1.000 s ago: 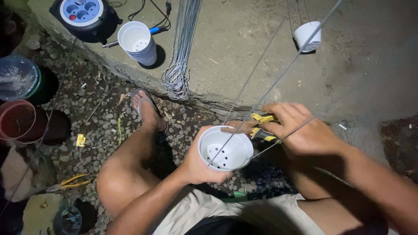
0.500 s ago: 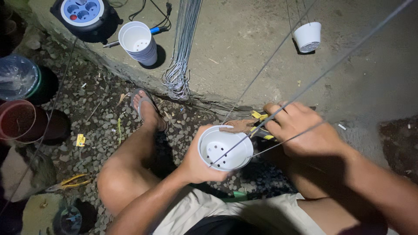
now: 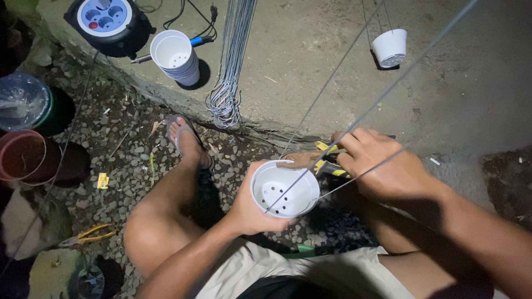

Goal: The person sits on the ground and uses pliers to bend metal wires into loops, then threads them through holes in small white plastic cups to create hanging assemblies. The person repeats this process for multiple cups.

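small white perforated pot (image 3: pixel 284 190) cupped from below and the near side in the left hand (image 3: pixel 249 206), fingers curled around its wall, mouth up, drain holes showing in the bottom. just right of its rim, yellow-handled pliers (image 3: pixel 327 160) clenched in the right hand (image 3: pixel 382 166), fist closed over the handles, nose pointing at the pot's far edge. thin wires (image 3: pixel 354 119) running taut from the pot's rim up and away to the upper right, one crossing over the pot's mouth.

to do this well, probably best to keep the pot level and pinned against the left palm, hold the wire taut, bite with the plier tips close to the rim hole, and twist in short turns so the thin plastic does not crack.

farther out, beyond the right hand on the concrete ledge: a second white pot (image 3: pixel 389 47) already hanging on wires. beyond the left hand: a bundle of hooked wire lengths (image 3: pixel 228 94), a stack of white pots (image 3: pixel 176 56), a cable reel with sockets (image 3: pixel 108 19). left of the left arm on the gravel: another pair of yellow pliers (image 3: pixel 88 235).

against the frame half a second earlier: pot and left hand much as they were, right hand closed over the pliers in the same spot, long wire swung slightly lower across the view.
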